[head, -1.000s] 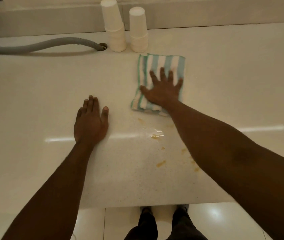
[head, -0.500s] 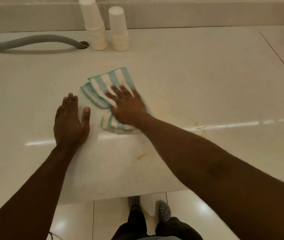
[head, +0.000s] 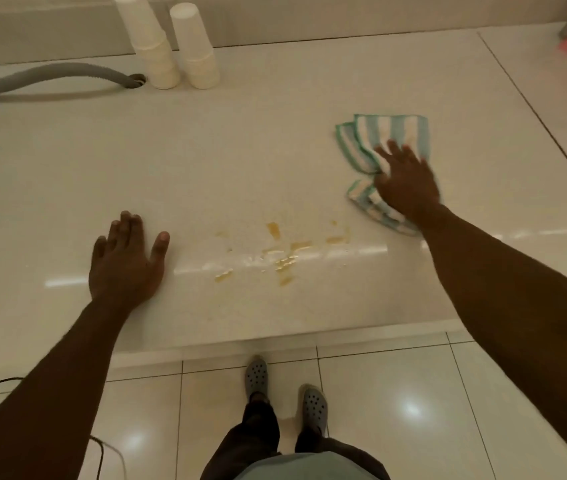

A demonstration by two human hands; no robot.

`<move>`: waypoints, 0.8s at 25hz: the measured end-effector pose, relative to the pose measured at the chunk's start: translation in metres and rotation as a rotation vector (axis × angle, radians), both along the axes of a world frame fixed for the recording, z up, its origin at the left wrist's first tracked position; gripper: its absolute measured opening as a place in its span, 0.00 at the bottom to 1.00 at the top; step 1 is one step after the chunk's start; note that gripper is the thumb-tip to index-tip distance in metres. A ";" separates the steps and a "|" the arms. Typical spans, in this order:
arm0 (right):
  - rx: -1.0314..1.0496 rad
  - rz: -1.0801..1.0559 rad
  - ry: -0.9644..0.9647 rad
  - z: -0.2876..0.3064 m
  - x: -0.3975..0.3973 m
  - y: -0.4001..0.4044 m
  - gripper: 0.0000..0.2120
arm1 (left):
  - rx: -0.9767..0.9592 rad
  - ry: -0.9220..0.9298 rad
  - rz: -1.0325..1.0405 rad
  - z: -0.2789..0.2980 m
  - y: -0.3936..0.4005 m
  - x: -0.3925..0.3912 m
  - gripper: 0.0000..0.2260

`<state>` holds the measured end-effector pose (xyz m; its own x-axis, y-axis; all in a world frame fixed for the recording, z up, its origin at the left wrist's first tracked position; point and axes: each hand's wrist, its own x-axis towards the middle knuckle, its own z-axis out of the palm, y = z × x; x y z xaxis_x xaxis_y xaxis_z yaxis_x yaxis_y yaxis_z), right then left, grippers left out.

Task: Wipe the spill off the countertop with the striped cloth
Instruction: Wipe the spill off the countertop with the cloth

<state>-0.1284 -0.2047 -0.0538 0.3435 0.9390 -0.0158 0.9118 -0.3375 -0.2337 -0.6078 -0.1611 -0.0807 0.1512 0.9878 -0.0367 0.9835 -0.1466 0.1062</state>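
You stand at a kitchen or pantry counter: glossy pale countertop (head: 275,161), two paper-cup stacks (head: 174,46) and a grey corrugated hose (head: 50,76) entering a counter hole beyond your left hand (head: 124,261), tiled floor (head: 396,393) below.

Countertop (head: 67,168): pale, glossy, taken as landmark.
Spill (head: 284,252): amber streaks and droplets near the countertop's front edge, about mid-width.
Striped cloth (head: 384,133): teal and white, crumpled, on the countertop to the right of the spill and clear of it.
Right hand (head: 405,183): flat on the cloth, fingers spread.
Left hand (head: 124,263): palm down on bare countertop, left of the spill.
Paper cups (head: 174,46): two upturned stacks at the countertop's back edge.
Grey hose (head: 53,76): beside the cups, entering a hole in the countertop.
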 end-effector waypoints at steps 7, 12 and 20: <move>0.053 -0.344 0.000 -0.012 0.011 -0.094 0.26 | -0.020 -0.048 0.049 0.001 -0.012 0.002 0.41; 0.026 -0.297 0.016 -0.007 -0.046 -0.055 0.27 | 0.013 -0.046 0.059 0.002 -0.015 0.004 0.40; -0.055 0.006 0.074 -0.003 -0.203 0.052 0.29 | 0.017 -0.135 0.059 0.002 -0.010 0.004 0.36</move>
<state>-0.3312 -0.1524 -0.0570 0.3335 0.9382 -0.0927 0.8950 -0.3460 -0.2816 -0.6040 -0.1712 -0.0789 0.0957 0.9954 -0.0031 0.9674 -0.0923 0.2357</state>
